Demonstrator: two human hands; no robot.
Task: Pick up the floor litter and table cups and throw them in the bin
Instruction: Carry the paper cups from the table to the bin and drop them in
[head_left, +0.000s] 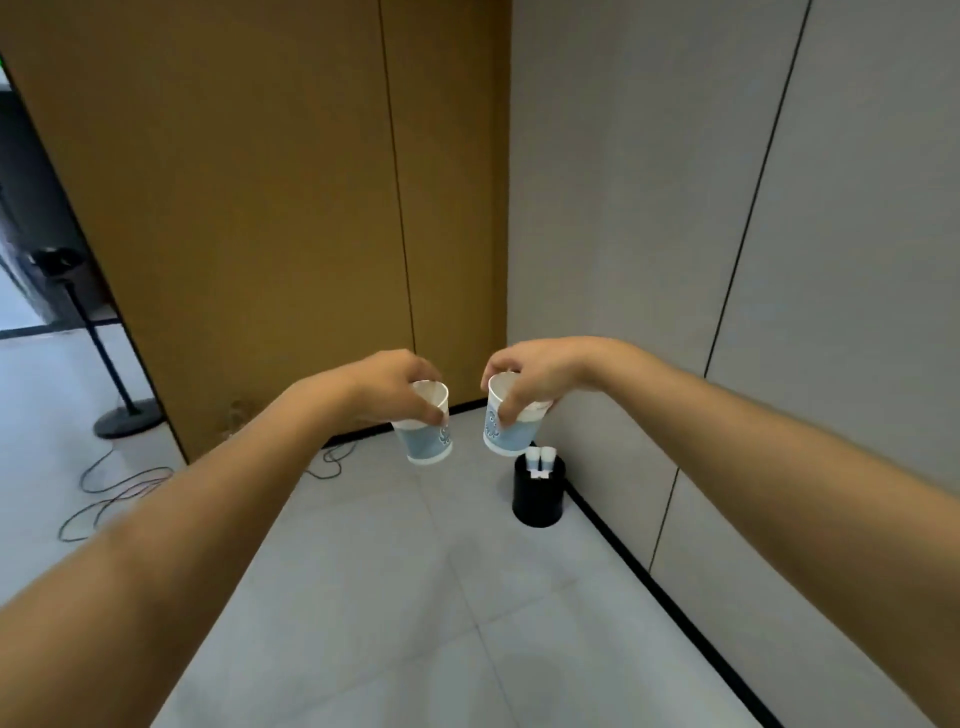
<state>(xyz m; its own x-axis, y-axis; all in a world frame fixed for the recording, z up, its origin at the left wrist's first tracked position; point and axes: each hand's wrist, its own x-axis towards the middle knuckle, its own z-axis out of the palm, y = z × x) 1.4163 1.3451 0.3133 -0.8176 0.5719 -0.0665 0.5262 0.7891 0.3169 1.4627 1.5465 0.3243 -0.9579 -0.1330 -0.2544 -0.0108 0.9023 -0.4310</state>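
Note:
My left hand grips a blue and white paper cup by its rim, held out in the air. My right hand pinches a second blue and white paper cup at its rim, thumb on the near side. Both cups hang upright, side by side, a short gap between them. Below and just right of the right cup stands a small black round bin on the floor by the wall corner. White litter pokes up out of its top.
Grey floor tiles stretch toward me. A brown panel wall is ahead and a grey wall runs along the right with a black skirting. Loose cables and a black stand base lie at the left.

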